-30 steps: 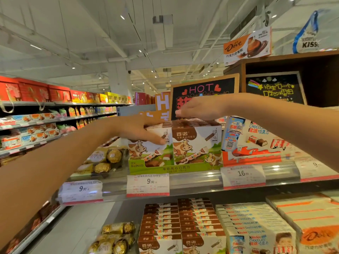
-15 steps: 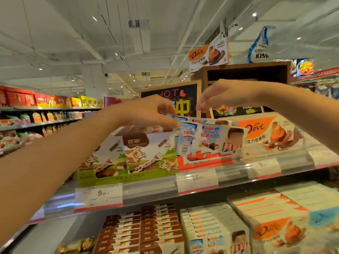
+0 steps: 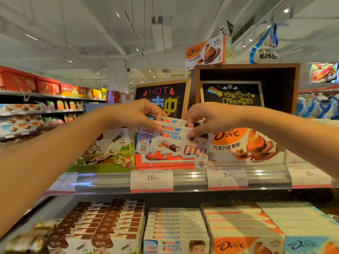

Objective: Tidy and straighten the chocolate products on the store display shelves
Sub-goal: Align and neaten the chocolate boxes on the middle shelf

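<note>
Head view shows the front Kinder box (image 3: 170, 138) on the upper shelf (image 3: 192, 178), tilted in its display tray (image 3: 165, 162), left hand (image 3: 135, 114) and right hand (image 3: 207, 118) pinching its top corners. Best seat it upright with even pressure. Cow-print carton (image 3: 110, 151) and Dove carton (image 3: 244, 143) crowd either side.

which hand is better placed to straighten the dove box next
Right. The right hand pinches the front Kinder box at the corner beside the Dove box. The left hand grips the far corner, beside the cow-print box.
</note>
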